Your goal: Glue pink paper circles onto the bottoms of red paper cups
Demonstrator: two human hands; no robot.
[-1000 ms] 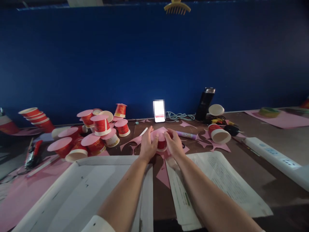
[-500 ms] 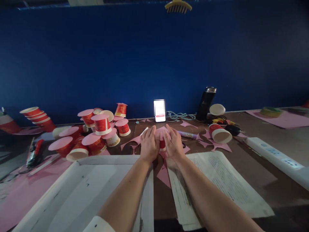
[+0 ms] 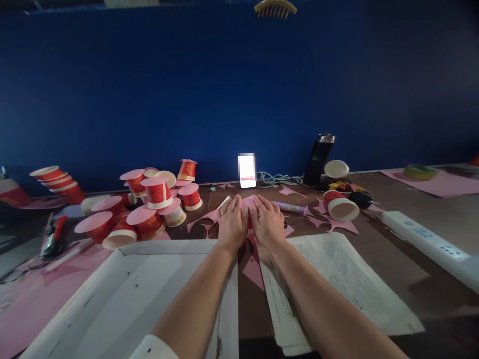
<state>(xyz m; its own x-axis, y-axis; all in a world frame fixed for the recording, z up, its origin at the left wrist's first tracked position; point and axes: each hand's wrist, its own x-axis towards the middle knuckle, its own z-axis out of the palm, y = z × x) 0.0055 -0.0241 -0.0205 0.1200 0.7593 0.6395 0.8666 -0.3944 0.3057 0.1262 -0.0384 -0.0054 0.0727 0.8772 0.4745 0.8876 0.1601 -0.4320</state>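
Note:
Between my two hands stands a red paper cup [image 3: 250,224], upside down, with a pink paper piece [image 3: 248,201] on its top. My left hand [image 3: 231,225] holds the cup from the left, fingers lying along the paper's edge. From the other side my right hand [image 3: 268,223] does the same, its thumb close to the left thumb. Most of the cup is hidden by the hands. Pink paper scraps [image 3: 255,273] lie around it, and a purple patterned tube [image 3: 290,208] rests just beyond my right hand.
At left sits a pile of red cups with pink discs [image 3: 155,193], near stacked cups [image 3: 62,182]. A white tray [image 3: 123,299] and printed sheets [image 3: 348,279] lie in front. A lit phone [image 3: 247,172], black flask [image 3: 319,159], tipped cup [image 3: 340,205] and power strip [image 3: 426,242] stand farther off.
My right hand has shifted slightly, its fingers turning inward and covering more of the cup and pink paper. My left hand stays nearly in place.

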